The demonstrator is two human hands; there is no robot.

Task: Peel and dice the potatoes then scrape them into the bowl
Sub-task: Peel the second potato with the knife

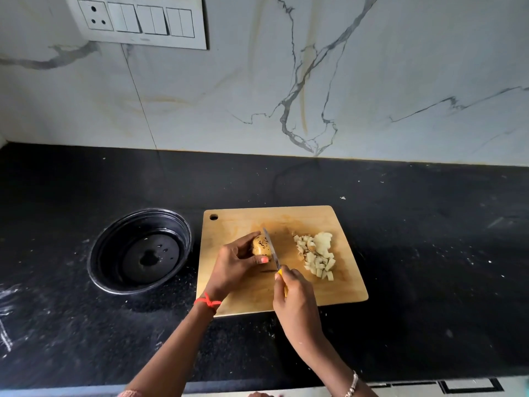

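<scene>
On the wooden cutting board [234, 222] my left hand [233, 266] grips a yellowish potato [260, 246] with dark spots, fingers curled over its left side and thumb under it. My right hand [296, 303] holds the yellow-handled knife [272, 250]; its blade lies against the potato's right side, tip pointing away from me. A pile of diced pale potato pieces [316, 255] lies on the board's right half. A black bowl [140, 250], holding only a few drops, stands on the counter left of the board.
The black speckled counter [429, 239] runs to a marble-look wall [343, 81] behind. A switch panel [137, 21] is mounted on the wall at upper left. The counter's front edge runs along the bottom of the view.
</scene>
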